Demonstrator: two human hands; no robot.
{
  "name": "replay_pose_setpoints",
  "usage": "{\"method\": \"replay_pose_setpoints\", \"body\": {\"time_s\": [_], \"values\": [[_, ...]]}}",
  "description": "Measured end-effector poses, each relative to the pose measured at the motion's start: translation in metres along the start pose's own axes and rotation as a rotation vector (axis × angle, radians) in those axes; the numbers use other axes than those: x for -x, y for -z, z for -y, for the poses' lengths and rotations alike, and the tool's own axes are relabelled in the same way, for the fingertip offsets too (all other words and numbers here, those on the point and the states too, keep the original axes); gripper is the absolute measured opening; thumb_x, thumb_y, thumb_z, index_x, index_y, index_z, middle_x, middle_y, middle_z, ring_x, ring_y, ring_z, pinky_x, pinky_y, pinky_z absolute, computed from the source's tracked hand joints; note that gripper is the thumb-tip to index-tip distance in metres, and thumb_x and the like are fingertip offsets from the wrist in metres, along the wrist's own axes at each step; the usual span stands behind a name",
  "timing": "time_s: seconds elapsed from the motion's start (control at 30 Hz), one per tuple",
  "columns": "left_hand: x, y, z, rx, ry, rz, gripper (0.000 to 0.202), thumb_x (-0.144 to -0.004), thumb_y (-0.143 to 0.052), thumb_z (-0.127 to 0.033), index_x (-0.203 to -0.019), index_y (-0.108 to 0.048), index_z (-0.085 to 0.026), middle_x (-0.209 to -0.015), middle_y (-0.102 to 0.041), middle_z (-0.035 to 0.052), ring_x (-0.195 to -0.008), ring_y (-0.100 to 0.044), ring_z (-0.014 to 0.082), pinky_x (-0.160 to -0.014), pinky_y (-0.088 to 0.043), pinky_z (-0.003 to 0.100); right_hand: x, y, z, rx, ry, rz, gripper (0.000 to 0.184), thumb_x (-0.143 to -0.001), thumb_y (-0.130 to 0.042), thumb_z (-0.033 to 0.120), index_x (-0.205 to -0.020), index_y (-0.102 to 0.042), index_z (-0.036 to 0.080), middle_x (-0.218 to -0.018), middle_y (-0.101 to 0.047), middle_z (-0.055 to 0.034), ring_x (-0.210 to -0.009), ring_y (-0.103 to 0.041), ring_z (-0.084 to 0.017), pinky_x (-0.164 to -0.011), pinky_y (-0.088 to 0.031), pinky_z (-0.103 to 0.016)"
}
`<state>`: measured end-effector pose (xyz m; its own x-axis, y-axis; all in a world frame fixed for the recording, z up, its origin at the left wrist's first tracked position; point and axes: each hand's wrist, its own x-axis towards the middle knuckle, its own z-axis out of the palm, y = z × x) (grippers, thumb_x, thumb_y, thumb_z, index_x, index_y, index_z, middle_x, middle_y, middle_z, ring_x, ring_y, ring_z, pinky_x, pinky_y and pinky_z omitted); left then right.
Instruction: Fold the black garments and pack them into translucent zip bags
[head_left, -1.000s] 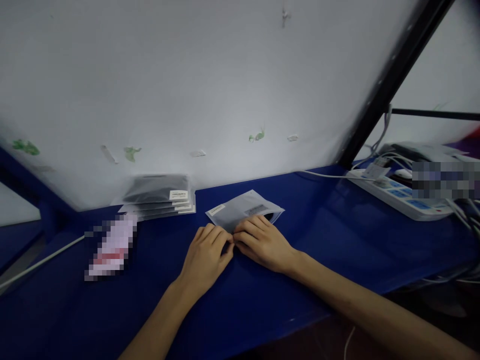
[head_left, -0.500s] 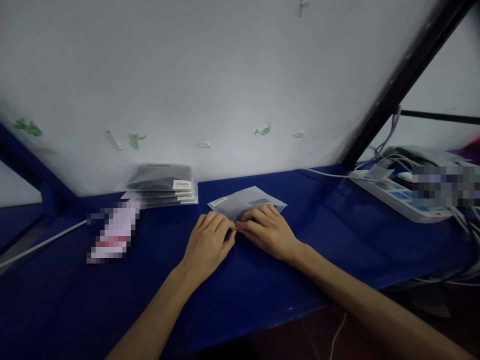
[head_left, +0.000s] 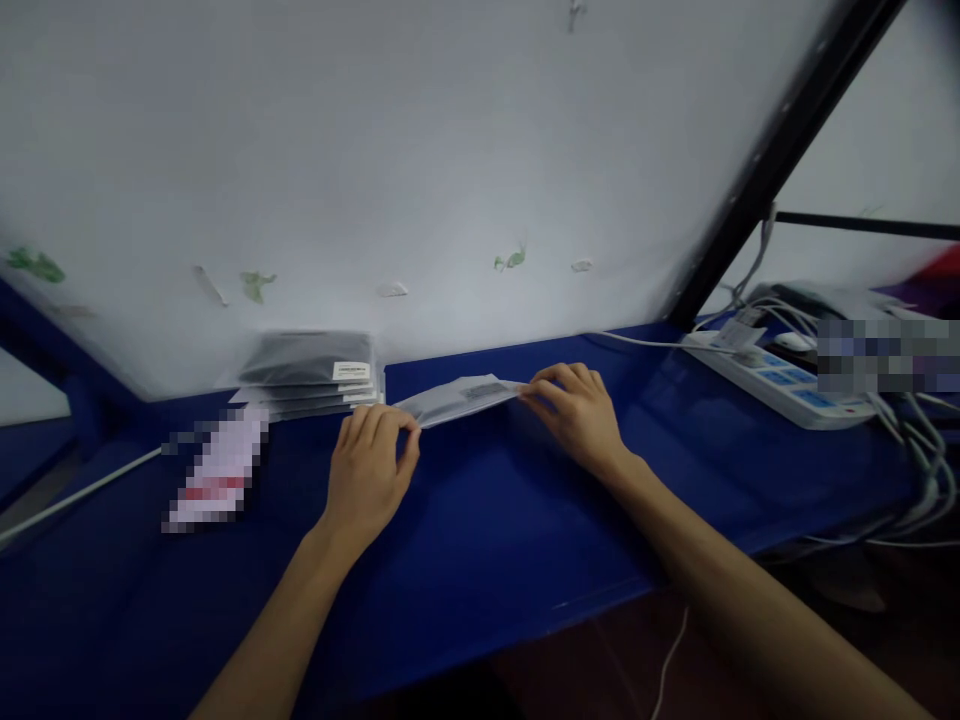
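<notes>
A flat grey plastic pouch [head_left: 457, 397] with a small label lies on the blue tabletop [head_left: 495, 510], stretched between my hands. My left hand [head_left: 369, 470] pinches the pouch's left end with curled fingers. My right hand [head_left: 577, 412] pinches its right end. Just left of the pouch sits a stack of similar grey pouches [head_left: 307, 375] with white labels, against the white wall.
A white power strip [head_left: 780, 385] with blue switches and several cables lies at the right. A white cable [head_left: 75, 495] runs along the far left. A blurred white and red item [head_left: 217, 470] lies left of my left hand. A black post [head_left: 780, 150] rises at the right.
My hands were together at the pouch's near edge; they have slid apart to its two ends. The pouch now looks flatter and sits further back, nearer the stack.
</notes>
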<state>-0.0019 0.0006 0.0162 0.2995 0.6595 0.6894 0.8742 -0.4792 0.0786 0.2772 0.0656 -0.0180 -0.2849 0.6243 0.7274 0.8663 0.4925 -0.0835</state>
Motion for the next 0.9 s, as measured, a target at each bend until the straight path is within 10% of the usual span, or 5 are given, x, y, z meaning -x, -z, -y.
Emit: {"method": "replay_pose_setpoints", "body": {"time_s": [0.47, 0.7, 0.9], "values": [[0.010, 0.003, -0.034, 0.304, -0.277, 0.154, 0.007, -0.085, -0.055, -0.021, -0.092, -0.056, -0.020, -0.089, -0.064, 0.0054, -0.087, -0.057, 0.0228, -0.081, -0.047, 0.040, 0.002, -0.011, -0.006, -0.195, -0.058, 0.197, 0.018, -0.096, -0.053, 0.028, -0.105, -0.068, 0.024, -0.099, -0.071, -0.0051, -0.089, -0.058, -0.024, -0.079, -0.049, -0.038], [-0.020, -0.013, -0.013, 0.183, -0.177, 0.322, 0.031, -0.093, -0.053, -0.031, -0.122, -0.057, -0.022, -0.129, -0.061, 0.0073, -0.121, -0.054, 0.0263, -0.104, -0.043, 0.049, -0.002, -0.017, 0.004, -0.057, -0.155, 0.231, 0.025, -0.096, -0.048, 0.022, -0.115, -0.064, 0.019, -0.103, -0.070, -0.0092, -0.095, -0.059, -0.026, -0.085, -0.048, -0.041], [-0.037, -0.043, 0.014, 0.125, -0.199, 0.591, 0.057, -0.098, -0.040, -0.050, -0.151, -0.031, -0.031, -0.159, -0.031, 0.0024, -0.147, -0.024, 0.0253, -0.120, -0.019, 0.049, -0.005, -0.011, -0.001, 0.062, -0.312, 0.304, 0.025, -0.094, -0.051, 0.029, -0.111, -0.066, 0.018, -0.105, -0.067, -0.0110, -0.100, -0.057, -0.027, -0.087, -0.046, -0.040]]}}
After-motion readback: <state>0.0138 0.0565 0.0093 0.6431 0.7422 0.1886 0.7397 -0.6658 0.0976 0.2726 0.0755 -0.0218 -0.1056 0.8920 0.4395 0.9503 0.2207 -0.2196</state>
